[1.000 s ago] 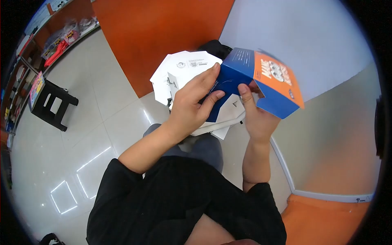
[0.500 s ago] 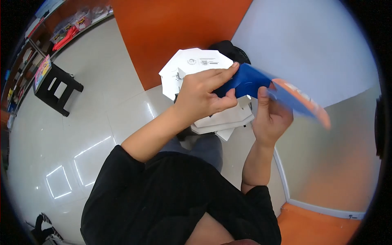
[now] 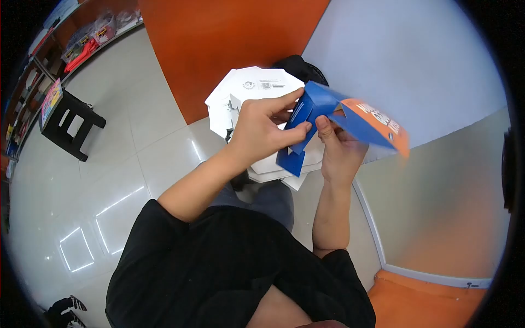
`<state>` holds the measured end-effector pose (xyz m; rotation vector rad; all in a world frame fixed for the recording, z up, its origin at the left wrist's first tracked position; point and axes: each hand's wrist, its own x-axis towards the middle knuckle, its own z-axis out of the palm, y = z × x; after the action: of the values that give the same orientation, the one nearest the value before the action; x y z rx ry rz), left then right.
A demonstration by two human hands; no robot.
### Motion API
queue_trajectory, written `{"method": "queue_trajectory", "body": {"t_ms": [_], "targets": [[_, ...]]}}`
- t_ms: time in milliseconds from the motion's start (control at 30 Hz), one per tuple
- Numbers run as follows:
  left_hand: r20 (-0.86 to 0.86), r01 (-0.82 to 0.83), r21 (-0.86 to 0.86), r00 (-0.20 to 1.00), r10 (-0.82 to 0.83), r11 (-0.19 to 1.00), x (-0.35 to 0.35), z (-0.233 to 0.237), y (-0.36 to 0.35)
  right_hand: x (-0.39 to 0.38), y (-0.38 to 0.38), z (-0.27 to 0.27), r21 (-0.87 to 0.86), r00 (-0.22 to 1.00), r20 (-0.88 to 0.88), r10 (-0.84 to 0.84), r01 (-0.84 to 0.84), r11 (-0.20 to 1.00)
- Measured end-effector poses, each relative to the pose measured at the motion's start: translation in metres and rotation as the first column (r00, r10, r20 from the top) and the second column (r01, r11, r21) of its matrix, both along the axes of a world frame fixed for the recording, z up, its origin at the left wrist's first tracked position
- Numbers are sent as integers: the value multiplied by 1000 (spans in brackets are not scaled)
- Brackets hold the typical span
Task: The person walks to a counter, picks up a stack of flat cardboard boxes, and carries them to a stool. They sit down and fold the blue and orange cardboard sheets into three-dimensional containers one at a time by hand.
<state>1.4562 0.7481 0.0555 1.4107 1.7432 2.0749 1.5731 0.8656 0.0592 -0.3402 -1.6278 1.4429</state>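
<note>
A blue and orange cardboard box (image 3: 315, 106), partly folded with panels sticking out at angles, is held up in front of me by both hands. My left hand (image 3: 263, 127) grips its left side, thumb and fingers closed on a blue panel. My right hand (image 3: 343, 153) pinches it near the middle, thumb on the near face and the other fingers behind, partly hidden. White print shows on the orange panel, which is blurred. Beneath the hands lie several flat white cardboard pieces (image 3: 254, 82), one with a small printed code.
A black stool (image 3: 74, 120) with a colourful sheet stands at the left. Behind it are loaded shelves (image 3: 82, 44). An orange panel (image 3: 229, 44) and a pale wall (image 3: 394, 54) enclose the far side. A black item (image 3: 301, 68) sits behind the white pieces.
The box has turned in my hands and come slightly left; a blue flap now hangs down between the hands, and the orange panel's print faces me more. Both hands have shifted a little left.
</note>
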Motion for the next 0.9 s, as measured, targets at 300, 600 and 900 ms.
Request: {"method": "queue_trajectory", "body": {"t_ms": [300, 600, 900], "targets": [[605, 155, 118, 772, -195, 981, -27, 5, -2, 14, -2, -8, 380, 987, 79, 137, -157, 912], [781, -28, 244, 598, -179, 969, -20, -8, 14, -1, -18, -18, 802, 977, -100, -190, 192, 566], [470, -134, 284, 883, -16, 949, 5, -20, 16, -8, -29, -16, 523, 877, -190, -441, 471, 711]]}}
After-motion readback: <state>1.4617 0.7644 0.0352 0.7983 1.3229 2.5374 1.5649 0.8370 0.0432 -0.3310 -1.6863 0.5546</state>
